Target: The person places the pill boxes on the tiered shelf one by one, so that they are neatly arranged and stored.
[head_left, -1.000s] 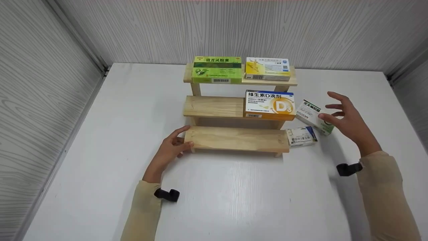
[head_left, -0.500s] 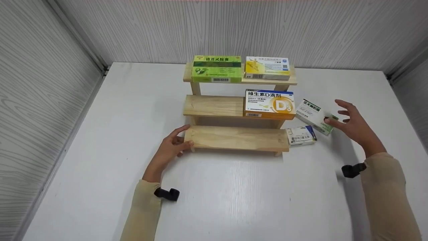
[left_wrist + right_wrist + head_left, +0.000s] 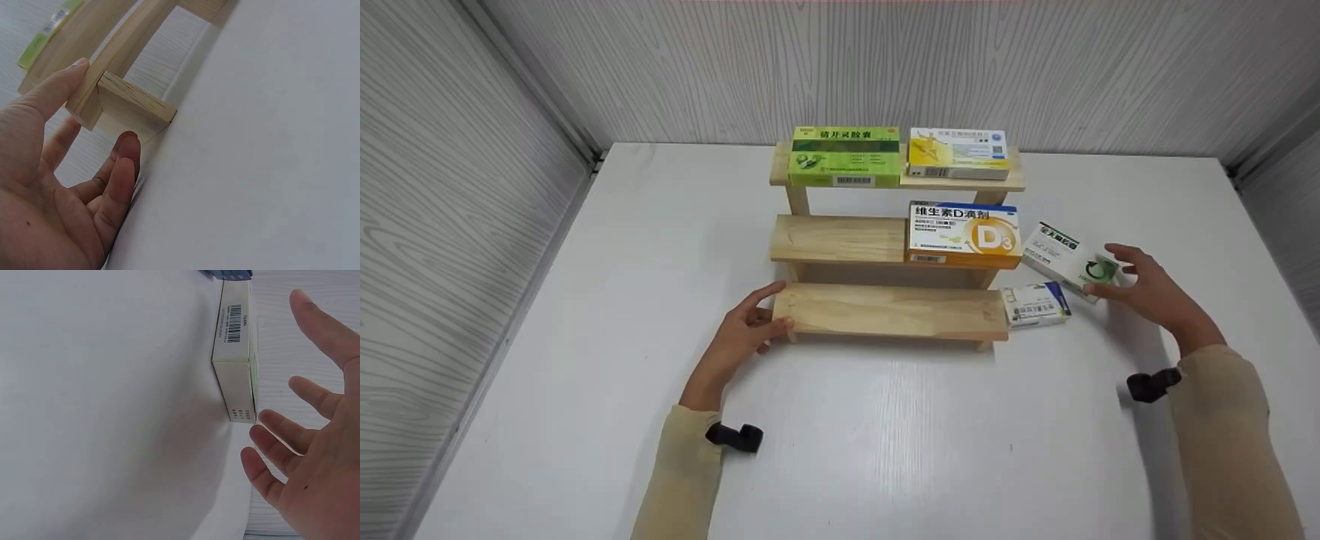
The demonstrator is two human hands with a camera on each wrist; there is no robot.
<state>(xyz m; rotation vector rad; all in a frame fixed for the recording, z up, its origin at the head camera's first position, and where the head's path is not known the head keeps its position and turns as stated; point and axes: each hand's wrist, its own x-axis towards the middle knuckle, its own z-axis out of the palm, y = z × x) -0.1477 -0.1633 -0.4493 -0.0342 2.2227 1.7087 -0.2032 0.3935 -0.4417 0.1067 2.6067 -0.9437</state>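
Observation:
A three-tier wooden display rack (image 3: 885, 311) stands on the table. My left hand (image 3: 741, 330) grips the left end of its bottom step, thumb at the front edge and index finger at the back; in the left wrist view the other fingers (image 3: 121, 183) hang below the board, beside the leg. To the right of the rack, a white and green medicine box (image 3: 1054, 251) lies at a slant on the table. My right hand (image 3: 1159, 296) hovers at its right end, fingers spread, thumb over the near corner. In the right wrist view a gap shows between fingers and box (image 3: 233, 382).
A smaller white and blue box (image 3: 1036, 305) lies against the bottom step's right end. A vitamin D box (image 3: 964, 234) sits on the middle step's right half. On the top step are a green box (image 3: 845, 156) and a yellow and white box (image 3: 958, 154).
My right hand has shifted right and lowered toward the near end of the white and green box, uncovering more of its printed face. The left hand has stayed on the rack.

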